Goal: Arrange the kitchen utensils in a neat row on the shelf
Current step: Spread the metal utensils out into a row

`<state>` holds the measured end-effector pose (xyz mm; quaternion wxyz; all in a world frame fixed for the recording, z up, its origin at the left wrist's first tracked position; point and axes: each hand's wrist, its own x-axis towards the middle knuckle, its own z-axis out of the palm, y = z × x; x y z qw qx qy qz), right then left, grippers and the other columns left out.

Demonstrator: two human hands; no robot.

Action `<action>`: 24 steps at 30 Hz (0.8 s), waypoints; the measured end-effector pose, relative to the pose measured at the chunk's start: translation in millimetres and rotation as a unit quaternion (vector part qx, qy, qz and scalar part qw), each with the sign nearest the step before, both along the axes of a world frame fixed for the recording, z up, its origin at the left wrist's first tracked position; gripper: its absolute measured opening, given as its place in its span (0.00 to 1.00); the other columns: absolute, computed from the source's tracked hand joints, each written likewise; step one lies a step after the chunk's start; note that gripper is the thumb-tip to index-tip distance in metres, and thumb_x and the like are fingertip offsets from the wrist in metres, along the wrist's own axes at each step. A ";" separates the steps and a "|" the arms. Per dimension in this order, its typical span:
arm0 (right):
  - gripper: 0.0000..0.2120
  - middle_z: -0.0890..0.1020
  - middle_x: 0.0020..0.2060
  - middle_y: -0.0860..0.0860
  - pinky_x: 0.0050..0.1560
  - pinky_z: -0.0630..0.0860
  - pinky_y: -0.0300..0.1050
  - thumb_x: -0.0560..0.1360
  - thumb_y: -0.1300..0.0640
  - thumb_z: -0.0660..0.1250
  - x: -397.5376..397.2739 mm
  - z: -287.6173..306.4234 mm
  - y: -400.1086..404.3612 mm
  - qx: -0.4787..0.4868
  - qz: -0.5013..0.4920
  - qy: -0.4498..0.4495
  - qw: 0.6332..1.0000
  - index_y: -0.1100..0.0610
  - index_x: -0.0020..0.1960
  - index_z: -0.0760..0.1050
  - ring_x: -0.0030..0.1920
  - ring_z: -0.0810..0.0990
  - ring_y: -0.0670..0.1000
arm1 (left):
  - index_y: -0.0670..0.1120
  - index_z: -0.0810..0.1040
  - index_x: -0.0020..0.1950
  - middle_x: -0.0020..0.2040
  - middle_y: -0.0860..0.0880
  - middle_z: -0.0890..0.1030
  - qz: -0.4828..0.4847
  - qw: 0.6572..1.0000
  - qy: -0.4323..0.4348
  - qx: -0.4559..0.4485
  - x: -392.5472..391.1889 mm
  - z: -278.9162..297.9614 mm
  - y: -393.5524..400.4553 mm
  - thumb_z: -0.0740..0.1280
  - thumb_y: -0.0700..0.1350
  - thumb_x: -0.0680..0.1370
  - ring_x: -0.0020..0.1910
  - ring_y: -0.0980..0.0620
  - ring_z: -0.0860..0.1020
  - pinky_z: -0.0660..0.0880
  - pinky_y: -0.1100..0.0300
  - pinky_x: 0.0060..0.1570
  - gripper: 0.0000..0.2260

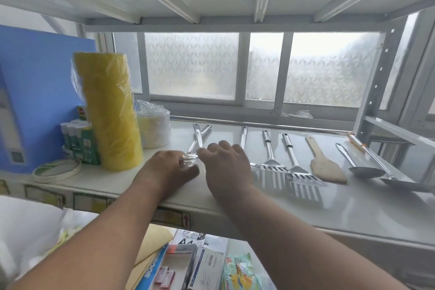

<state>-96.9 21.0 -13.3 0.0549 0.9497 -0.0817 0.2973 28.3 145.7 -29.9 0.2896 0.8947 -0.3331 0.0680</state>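
Note:
On the white shelf [306, 205] several utensils lie in a row, handles pointing back: two slotted steel turners [273, 162] [299, 172], a wooden spatula [326, 167], a steel spoon [362, 169] and a long ladle [400, 181] at the far right. Two crossed steel utensils [199, 136] lie at the row's left end. My left hand [171, 169] and my right hand [226, 160] meet over their heads, fingers curled on them. Another steel handle [243, 136] shows just behind my right hand; its head is hidden.
A tall yellow wrapped roll [110, 110] stands left of my hands, with a white roll [155, 129] behind it, glue sticks [77, 139], a tape ring [57, 169] and a blue box [35, 92]. A frosted window backs the shelf. Packages sit on the shelf below.

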 end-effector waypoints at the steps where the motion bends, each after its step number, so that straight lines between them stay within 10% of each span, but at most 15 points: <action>1: 0.19 0.82 0.52 0.50 0.58 0.69 0.53 0.74 0.62 0.59 -0.8 0.0 -0.6 0.002 -0.007 -0.002 1.000 0.51 0.60 0.79 0.58 0.76 0.57 | 0.46 0.74 0.34 0.32 0.48 0.78 0.005 1.000 -0.002 0.005 -0.5 -0.6 -0.1 0.64 0.62 0.70 0.38 0.47 0.77 0.71 0.56 0.35 0.19; 12: 0.16 0.80 0.53 0.51 0.63 0.65 0.54 0.75 0.63 0.57 -1.2 0.8 -4.5 0.023 -0.065 0.024 0.997 0.52 0.57 0.79 0.61 0.73 0.58 | 0.49 0.77 0.40 0.43 0.47 0.80 0.045 0.993 -0.034 0.107 4.2 -0.9 -0.9 0.54 0.66 0.74 0.48 0.45 0.78 0.72 0.53 0.42 0.23; 24: 0.07 0.84 0.41 0.51 0.60 0.72 0.54 0.76 0.51 0.60 8.2 -10.4 -9.0 0.089 -0.052 0.049 0.994 0.49 0.42 0.75 0.48 0.80 0.60 | 0.55 0.85 0.60 0.60 0.51 0.84 0.074 0.992 -0.101 0.019 1.9 -1.3 1.1 0.64 0.56 0.83 0.64 0.44 0.75 0.67 0.47 0.59 0.13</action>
